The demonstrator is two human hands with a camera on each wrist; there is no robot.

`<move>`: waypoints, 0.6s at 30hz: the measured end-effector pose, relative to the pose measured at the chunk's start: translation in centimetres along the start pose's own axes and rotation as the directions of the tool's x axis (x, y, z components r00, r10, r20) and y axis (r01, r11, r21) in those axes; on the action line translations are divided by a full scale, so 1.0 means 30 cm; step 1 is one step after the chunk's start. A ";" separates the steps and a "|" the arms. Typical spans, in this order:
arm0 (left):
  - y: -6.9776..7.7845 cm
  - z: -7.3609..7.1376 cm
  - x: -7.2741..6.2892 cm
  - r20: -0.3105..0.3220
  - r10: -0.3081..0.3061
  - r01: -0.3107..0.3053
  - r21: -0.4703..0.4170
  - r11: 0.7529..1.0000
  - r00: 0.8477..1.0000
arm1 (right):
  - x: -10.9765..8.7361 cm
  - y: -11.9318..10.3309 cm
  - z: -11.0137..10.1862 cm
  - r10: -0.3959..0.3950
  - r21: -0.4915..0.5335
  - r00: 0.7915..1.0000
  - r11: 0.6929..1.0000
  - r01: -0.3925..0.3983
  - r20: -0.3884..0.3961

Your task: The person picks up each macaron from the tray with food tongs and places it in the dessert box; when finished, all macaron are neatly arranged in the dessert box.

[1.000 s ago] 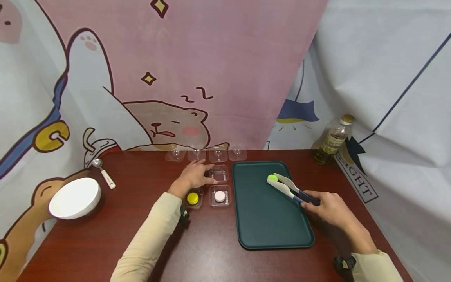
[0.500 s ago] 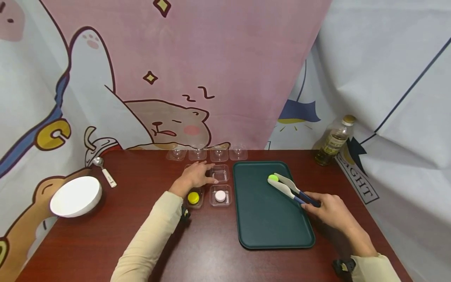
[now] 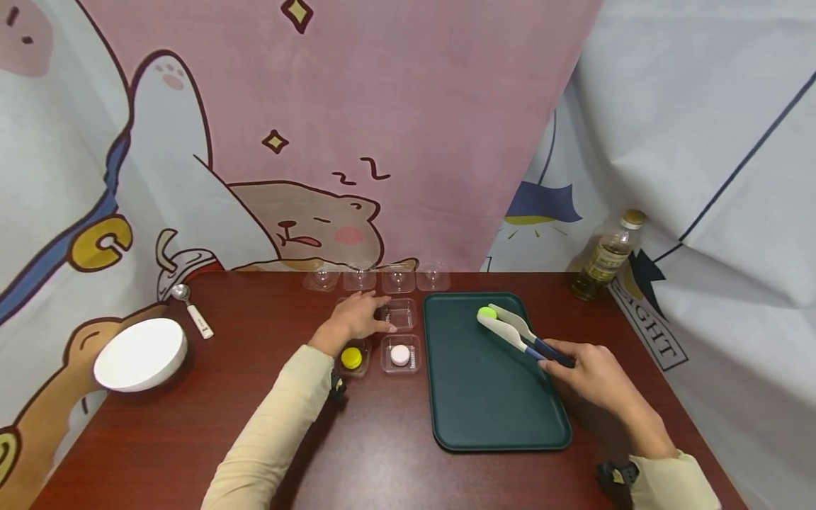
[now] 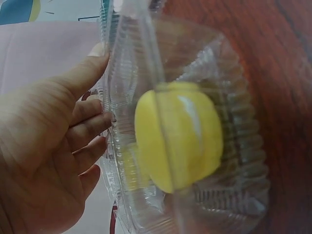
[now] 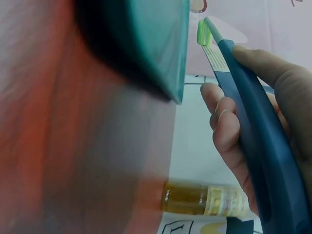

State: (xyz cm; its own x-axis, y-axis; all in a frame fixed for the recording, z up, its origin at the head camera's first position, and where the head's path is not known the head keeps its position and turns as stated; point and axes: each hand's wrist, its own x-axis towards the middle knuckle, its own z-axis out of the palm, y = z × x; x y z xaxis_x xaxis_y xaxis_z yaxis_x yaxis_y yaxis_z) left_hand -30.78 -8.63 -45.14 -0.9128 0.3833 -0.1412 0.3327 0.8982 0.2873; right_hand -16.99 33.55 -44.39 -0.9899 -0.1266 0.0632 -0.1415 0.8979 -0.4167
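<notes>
Green disc (image 3: 486, 311) in tongs (image 3: 502, 331) has shifted left, within the tray rim (image 3: 503, 448); right hand (image 3: 596, 374) clamps tongs, left hand (image 3: 353, 316) spread

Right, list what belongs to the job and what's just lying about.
Likely in use:
blue-handled tongs in right hand
green macaron between their tips
dark green tray
clear plastic boxes by left hand
yellow macaron and pale pink macaron

Likely just lying about:
white bowl
white-handled metal scoop
yellow-capped bottle

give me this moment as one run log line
right hand: holds tongs | tongs: pinch green piece over tray | left hand: at clear containers | yellow piece, pale piece: in separate containers
</notes>
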 end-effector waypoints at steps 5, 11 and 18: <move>-0.001 0.002 0.004 0.002 0.001 -0.001 0.001 1.000 1.000 | 0.030 -0.037 -0.004 -0.039 0.012 0.999 0.999 0.039 -0.003; 0.000 -0.002 0.002 -0.002 0.005 -0.005 0.002 1.000 1.000 | 0.078 -0.094 -0.013 -0.103 0.010 0.994 0.995 0.104 -0.018; 0.004 -0.003 0.004 0.003 0.007 -0.008 0.014 1.000 1.000 | 0.136 -0.164 -0.029 -0.173 0.010 0.985 0.985 0.174 -0.025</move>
State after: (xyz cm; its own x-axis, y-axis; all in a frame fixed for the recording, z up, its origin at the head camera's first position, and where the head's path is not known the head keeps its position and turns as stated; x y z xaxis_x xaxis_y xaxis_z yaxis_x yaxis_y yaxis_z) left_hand -30.87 -8.51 -45.05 -0.9095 0.3907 -0.1420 0.3428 0.8981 0.2753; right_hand -20.33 28.98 -41.31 -0.9500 -0.2699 0.1571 -0.3113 0.8581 -0.4084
